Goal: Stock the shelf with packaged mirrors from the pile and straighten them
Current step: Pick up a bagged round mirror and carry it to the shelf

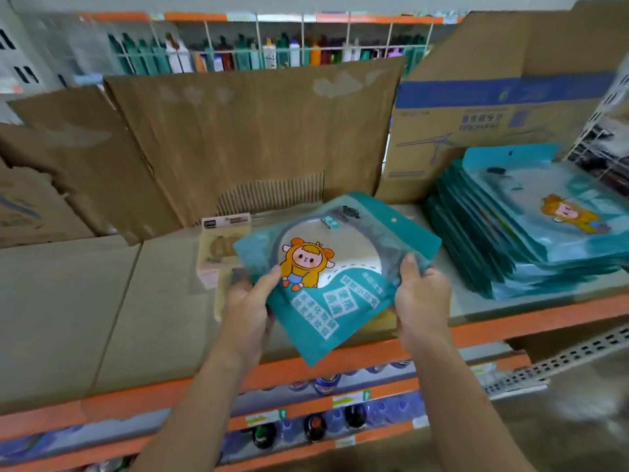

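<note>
Two hands, left hand (250, 303) and right hand (420, 294), grip my tilted mirror packet (335, 264); I'd square it before adding to the right stack (531, 229).

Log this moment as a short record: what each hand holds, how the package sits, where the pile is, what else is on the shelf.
left hand: grips the teal mirror package at its lower left edge
right hand: grips the same package at its right edge
package pose: tilted, held above the orange shelf edge
pile of mirror packages: on the shelf, to the right
also on shelf: pink boxed item, flattened cardboard
</note>
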